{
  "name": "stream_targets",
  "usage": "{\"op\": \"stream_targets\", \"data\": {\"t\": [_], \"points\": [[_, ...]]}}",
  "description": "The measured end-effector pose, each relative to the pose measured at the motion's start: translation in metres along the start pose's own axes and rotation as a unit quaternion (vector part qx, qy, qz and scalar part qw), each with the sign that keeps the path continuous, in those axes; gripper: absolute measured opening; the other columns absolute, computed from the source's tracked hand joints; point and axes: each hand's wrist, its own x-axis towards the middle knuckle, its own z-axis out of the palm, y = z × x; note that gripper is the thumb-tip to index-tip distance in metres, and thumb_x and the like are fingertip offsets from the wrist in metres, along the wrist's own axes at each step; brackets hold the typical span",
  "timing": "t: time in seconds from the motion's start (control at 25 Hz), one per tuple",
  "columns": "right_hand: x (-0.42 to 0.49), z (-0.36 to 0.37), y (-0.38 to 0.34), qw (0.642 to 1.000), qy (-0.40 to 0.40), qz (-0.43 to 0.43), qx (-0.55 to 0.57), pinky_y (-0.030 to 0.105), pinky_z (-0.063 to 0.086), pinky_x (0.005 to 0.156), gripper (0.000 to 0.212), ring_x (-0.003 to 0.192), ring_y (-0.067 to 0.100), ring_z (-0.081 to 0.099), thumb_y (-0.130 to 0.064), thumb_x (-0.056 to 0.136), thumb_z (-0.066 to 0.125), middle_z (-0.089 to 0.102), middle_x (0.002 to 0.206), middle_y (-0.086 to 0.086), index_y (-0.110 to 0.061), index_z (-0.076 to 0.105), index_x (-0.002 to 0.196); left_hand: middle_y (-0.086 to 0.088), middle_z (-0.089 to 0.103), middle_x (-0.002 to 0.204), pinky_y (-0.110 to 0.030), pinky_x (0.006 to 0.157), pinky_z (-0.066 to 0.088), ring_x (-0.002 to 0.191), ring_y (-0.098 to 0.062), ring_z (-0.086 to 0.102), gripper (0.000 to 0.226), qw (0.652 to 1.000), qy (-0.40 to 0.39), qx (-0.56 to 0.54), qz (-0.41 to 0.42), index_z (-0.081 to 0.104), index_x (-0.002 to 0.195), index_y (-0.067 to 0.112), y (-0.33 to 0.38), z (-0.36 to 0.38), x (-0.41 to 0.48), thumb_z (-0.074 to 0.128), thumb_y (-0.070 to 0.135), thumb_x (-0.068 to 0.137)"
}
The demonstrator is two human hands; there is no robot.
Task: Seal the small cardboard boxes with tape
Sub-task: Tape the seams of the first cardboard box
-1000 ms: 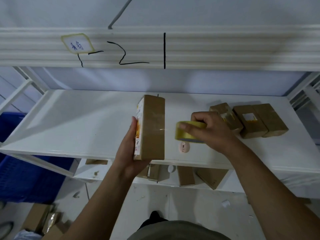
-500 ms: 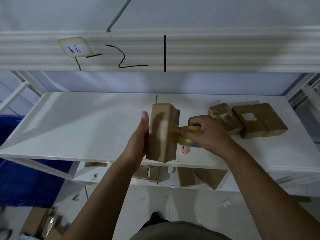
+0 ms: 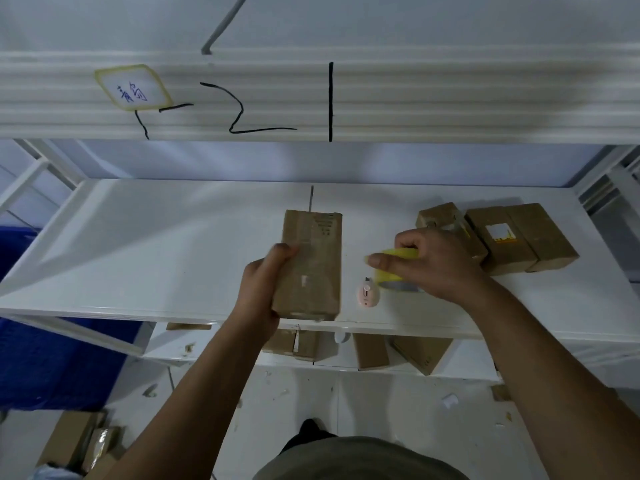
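On the white metal shelf (image 3: 138,254), at its front edge near the middle, is the long brown cardboard box (image 3: 311,265). Half a second ago it showed a narrow side; now its broad face is turned up to the camera. Its long axis runs from the shelf's front edge straight towards the back, and the printed end points away from the person.

A cluster of three smaller brown cardboard boxes (image 3: 498,240) sits to the right, partly hidden behind the right hand (image 3: 436,265). More brown boxes (image 3: 370,351) lie on the lower shelf.

The left hand (image 3: 259,292) grips the box's left edge, fingers wrapped round it. The right hand, earlier against the box, has drawn off to the right, its fingers curled round the yellow tape roll (image 3: 394,268). A small pink cutter (image 3: 366,293) lies between box and roll.
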Motion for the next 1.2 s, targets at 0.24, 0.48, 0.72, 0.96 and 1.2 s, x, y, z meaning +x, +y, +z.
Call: {"op": "stream_targets", "data": {"t": [0.24, 0.48, 0.72, 0.96, 1.2], "points": [[0.026, 0.004, 0.008, 0.998, -0.065, 0.017, -0.008, 0.025, 0.028, 0.057, 0.067, 0.055, 0.008, 0.036, -0.078, 0.075, 0.073, 0.03, 0.057, -0.008, -0.021, 0.042, 0.057, -0.018, 0.074, 0.119, -0.045, 0.081, 0.062, 0.101, -0.034, 0.076, 0.055, 0.949, -0.133, -0.237, -0.157, 0.073, 0.129, 0.01, -0.025, 0.004, 0.008, 0.068, 0.048, 0.089], [0.028, 0.013, 0.025, 0.975, -0.127, -0.009, 0.18, 0.032, 0.037, 0.073, 0.038, 0.074, 0.013, 0.048, -0.037, 0.097, 0.07, 0.048, 0.071, -0.002, -0.003, 0.061, 0.08, -0.017, 0.074, 0.12, -0.045, 0.078, 0.063, 0.1, -0.033, 0.076, 0.082, 0.932, -0.216, -0.249, -0.153, 0.06, 0.144, 0.011, -0.019, -0.006, 0.031, 0.087, 0.052, 0.079], [0.045, 0.003, 0.043, 0.999, -0.049, 0.021, 0.009, 0.033, 0.037, 0.063, 0.043, 0.062, 0.011, 0.05, -0.05, 0.088, 0.079, 0.049, 0.061, -0.005, -0.015, 0.063, 0.069, -0.017, 0.073, 0.125, -0.048, 0.085, 0.062, 0.106, -0.033, 0.075, 0.063, 0.959, -0.178, -0.168, -0.142, 0.067, 0.139, 0.008, -0.03, -0.015, 0.059, 0.083, 0.039, 0.086], [0.089, -0.002, 0.079, 0.986, -0.016, 0.08, -0.148, 0.032, 0.034, 0.06, 0.062, 0.064, 0.021, 0.057, -0.069, 0.08, 0.076, 0.051, 0.063, 0.0, -0.012, 0.055, 0.068, -0.014, 0.077, 0.123, -0.049, 0.096, 0.061, 0.11, -0.032, 0.076, 0.066, 0.986, -0.097, 0.007, -0.139, 0.068, 0.134, 0.01, -0.044, -0.006, 0.1, 0.078, 0.055, 0.088], [0.096, 0.018, 0.112, 0.951, 0.02, 0.048, -0.304, 0.04, 0.046, 0.082, 0.045, 0.089, 0.032, 0.066, -0.06, 0.1, 0.056, 0.068, 0.091, 0.006, -0.016, 0.065, 0.098, -0.008, 0.073, 0.122, -0.037, 0.086, 0.061, 0.111, -0.028, 0.071, 0.055, 0.989, 0.022, 0.14, -0.038, 0.062, 0.138, 0.014, -0.064, 0.023, 0.128, 0.053, 0.057, 0.105]]}}
